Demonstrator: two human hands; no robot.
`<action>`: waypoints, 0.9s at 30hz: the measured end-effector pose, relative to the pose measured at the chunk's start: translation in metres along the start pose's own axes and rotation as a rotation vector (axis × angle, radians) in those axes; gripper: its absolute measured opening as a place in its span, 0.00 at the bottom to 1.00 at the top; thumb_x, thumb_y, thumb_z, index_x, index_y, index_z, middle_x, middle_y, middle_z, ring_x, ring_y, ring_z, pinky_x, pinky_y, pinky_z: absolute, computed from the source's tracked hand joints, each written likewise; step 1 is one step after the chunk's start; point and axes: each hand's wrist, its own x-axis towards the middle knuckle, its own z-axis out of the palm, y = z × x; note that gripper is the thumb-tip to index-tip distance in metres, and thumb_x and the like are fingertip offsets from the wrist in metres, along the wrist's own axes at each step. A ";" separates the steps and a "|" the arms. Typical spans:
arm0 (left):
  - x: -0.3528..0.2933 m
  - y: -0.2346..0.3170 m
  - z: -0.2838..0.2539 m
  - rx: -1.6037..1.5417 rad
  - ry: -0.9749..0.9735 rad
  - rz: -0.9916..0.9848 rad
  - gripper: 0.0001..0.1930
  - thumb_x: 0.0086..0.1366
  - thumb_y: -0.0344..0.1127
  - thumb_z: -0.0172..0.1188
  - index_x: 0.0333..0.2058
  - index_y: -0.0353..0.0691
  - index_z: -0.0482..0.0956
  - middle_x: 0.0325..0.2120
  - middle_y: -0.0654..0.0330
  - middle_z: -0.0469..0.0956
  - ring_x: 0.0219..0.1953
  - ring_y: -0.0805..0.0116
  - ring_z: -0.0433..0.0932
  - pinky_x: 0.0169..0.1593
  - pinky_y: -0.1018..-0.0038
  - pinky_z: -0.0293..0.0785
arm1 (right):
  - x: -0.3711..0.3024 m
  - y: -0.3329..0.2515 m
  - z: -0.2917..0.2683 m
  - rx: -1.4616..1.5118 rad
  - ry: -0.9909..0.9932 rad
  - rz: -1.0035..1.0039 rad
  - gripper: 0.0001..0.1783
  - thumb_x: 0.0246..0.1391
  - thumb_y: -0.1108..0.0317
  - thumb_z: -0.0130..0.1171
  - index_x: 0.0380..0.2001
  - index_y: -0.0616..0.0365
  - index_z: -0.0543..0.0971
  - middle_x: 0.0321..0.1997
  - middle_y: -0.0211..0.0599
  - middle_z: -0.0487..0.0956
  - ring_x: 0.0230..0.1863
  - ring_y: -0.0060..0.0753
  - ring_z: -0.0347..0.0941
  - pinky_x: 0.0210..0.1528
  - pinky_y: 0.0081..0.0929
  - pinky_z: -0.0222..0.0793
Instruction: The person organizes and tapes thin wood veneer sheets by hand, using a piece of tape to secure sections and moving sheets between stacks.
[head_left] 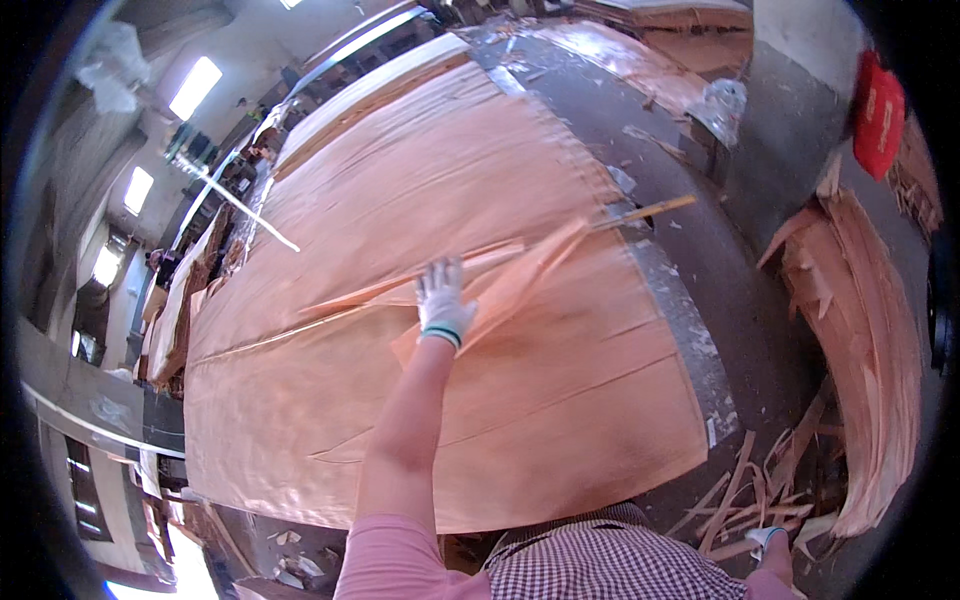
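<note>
My left hand (444, 302), in a white glove with a teal cuff, reaches over a wide sheet of reddish wood veneer (560, 400). Its fingers are stretched out and lie over or just above a loose, pointed veneer strip (525, 280). Beneath and to the left of that strip, a narrow split or folded edge runs across the sheet. A thin yellowish stick (650, 211) pokes out past the sheet's right edge, near the strip's far end. My right hand (768, 541), also in a white glove, hangs low at the right beside my checked apron, its fingers too small to make out.
Curved veneer sheets (860, 350) lean at the right, above scattered scraps (745, 500) on the floor. A grey pillar (785, 130) with a red object (878, 117) stands at the back right. Over the sheet's left side hangs a white rod (245, 212). More veneer lies stacked (185, 300) farther left.
</note>
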 end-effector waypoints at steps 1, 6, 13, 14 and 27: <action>-0.008 -0.007 0.002 -0.082 -0.104 0.000 0.32 0.57 0.46 0.59 0.59 0.46 0.64 0.53 0.53 0.71 0.56 0.53 0.69 0.68 0.49 0.40 | -0.007 -0.004 0.000 -0.138 -0.023 0.022 0.18 0.55 0.53 0.59 0.39 0.56 0.79 0.34 0.39 0.81 0.27 0.32 0.75 0.28 0.32 0.70; -0.088 -0.090 0.014 -0.447 -0.328 -0.004 0.13 0.61 0.48 0.52 0.32 0.48 0.80 0.26 0.52 0.80 0.36 0.53 0.80 0.59 0.49 0.60 | -0.122 -0.063 0.029 -0.460 -0.030 -0.221 0.17 0.52 0.54 0.61 0.35 0.56 0.80 0.26 0.36 0.81 0.22 0.28 0.73 0.24 0.28 0.68; -0.188 -0.198 -0.014 -0.717 -0.413 -0.179 0.13 0.63 0.46 0.51 0.40 0.51 0.81 0.34 0.53 0.81 0.39 0.52 0.79 0.43 0.61 0.76 | -0.434 -0.138 0.178 0.726 -0.108 -1.162 0.14 0.55 0.60 0.58 0.34 0.61 0.78 0.24 0.34 0.77 0.19 0.25 0.70 0.20 0.23 0.64; -0.198 -0.210 -0.018 -0.732 -0.409 -0.196 0.13 0.63 0.45 0.51 0.40 0.51 0.81 0.34 0.53 0.81 0.39 0.52 0.80 0.43 0.61 0.76 | -0.457 -0.158 0.196 0.740 -0.066 -1.293 0.15 0.55 0.59 0.57 0.35 0.60 0.78 0.25 0.33 0.77 0.20 0.23 0.69 0.21 0.21 0.63; -0.338 -0.404 0.045 -0.613 0.159 -0.876 0.07 0.60 0.37 0.54 0.29 0.41 0.77 0.27 0.54 0.78 0.32 0.52 0.78 0.37 0.61 0.74 | -0.843 -0.489 0.490 0.263 -0.636 -1.744 0.19 0.59 0.51 0.55 0.37 0.57 0.79 0.23 0.26 0.75 0.16 0.16 0.63 0.16 0.17 0.54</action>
